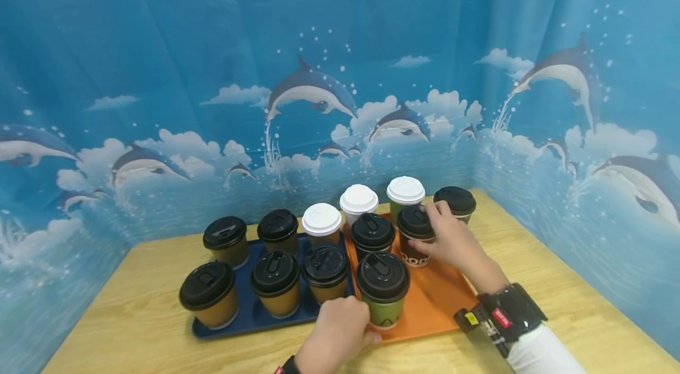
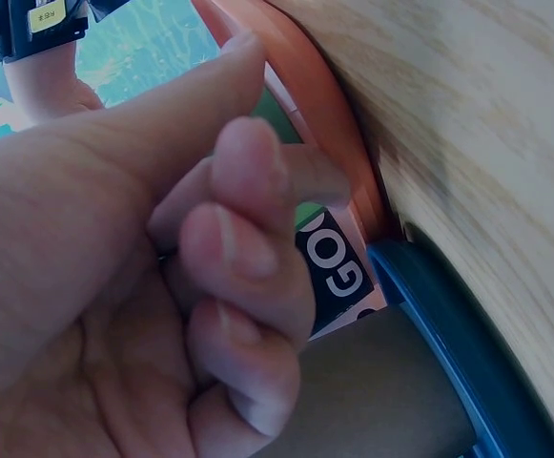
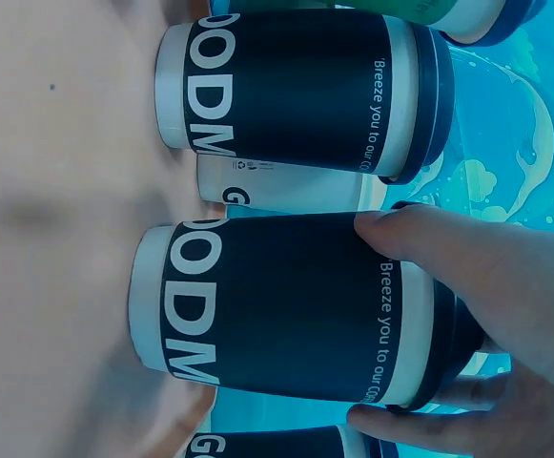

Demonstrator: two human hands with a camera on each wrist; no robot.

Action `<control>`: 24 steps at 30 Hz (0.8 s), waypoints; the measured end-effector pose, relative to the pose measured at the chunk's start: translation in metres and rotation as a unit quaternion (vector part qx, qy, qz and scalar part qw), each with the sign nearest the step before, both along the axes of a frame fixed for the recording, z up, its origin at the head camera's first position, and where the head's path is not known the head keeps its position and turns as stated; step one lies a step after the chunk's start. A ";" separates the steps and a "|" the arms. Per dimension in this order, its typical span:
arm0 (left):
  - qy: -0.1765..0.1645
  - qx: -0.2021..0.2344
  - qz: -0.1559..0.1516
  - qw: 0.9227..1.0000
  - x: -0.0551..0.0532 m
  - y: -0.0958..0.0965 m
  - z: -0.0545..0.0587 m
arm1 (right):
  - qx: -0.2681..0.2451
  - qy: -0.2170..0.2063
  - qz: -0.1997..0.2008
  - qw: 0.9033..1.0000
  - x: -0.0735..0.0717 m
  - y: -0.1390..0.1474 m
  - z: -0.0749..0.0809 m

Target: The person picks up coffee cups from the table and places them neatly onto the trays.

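Note:
My right hand [image 1: 454, 241] grips a black-sleeved paper coffee cup [image 3: 286, 305] with a black lid, fingers and thumb on opposite sides near the lid. This cup stands upright over the orange tray [image 1: 432, 309]; whether its base touches the tray I cannot tell. A matching black-sleeved cup [image 3: 286, 91] is beside it in the right wrist view. My left hand [image 1: 340, 327] is at the front edge, where the two trays meet, fingers loosely curled and the thumb near the orange rim. Just beyond it stands a green cup [image 1: 383, 309] with a black lid.
A dark blue tray [image 1: 255, 322] lies left of the orange one, bearing several brown cups with black lids and one white-lidded cup [image 1: 321, 220]. White-lidded cups [image 1: 359, 200] stand behind. Another black-lidded cup [image 1: 454, 202] is at back right. A dolphin-print curtain [image 1: 212, 67] encloses the wooden table [image 1: 127, 315].

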State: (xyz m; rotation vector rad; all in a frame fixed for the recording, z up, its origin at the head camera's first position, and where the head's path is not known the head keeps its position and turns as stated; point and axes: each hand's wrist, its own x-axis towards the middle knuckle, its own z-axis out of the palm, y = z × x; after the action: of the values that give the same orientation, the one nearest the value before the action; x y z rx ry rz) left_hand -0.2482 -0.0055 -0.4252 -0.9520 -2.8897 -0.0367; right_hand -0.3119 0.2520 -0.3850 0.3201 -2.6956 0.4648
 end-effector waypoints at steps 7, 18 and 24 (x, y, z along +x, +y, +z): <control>-0.030 -0.001 0.004 1.000 -0.001 0.000 0.002 | 0.008 -0.007 -0.007 1.000 0.000 -0.001 0.001; -0.040 0.003 0.008 0.999 -0.001 0.000 0.003 | 0.002 -0.017 -0.014 1.000 0.001 -0.002 0.003; -0.039 0.001 0.010 0.999 0.000 0.000 0.003 | -0.003 -0.019 0.002 1.000 0.004 0.000 0.006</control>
State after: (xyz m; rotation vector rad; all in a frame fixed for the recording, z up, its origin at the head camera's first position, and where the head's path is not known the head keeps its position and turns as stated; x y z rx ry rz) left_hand -0.2486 -0.0050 -0.4223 -0.9430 -2.9689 -0.0779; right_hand -0.3080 0.2520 -0.3794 0.3181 -2.7300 0.4854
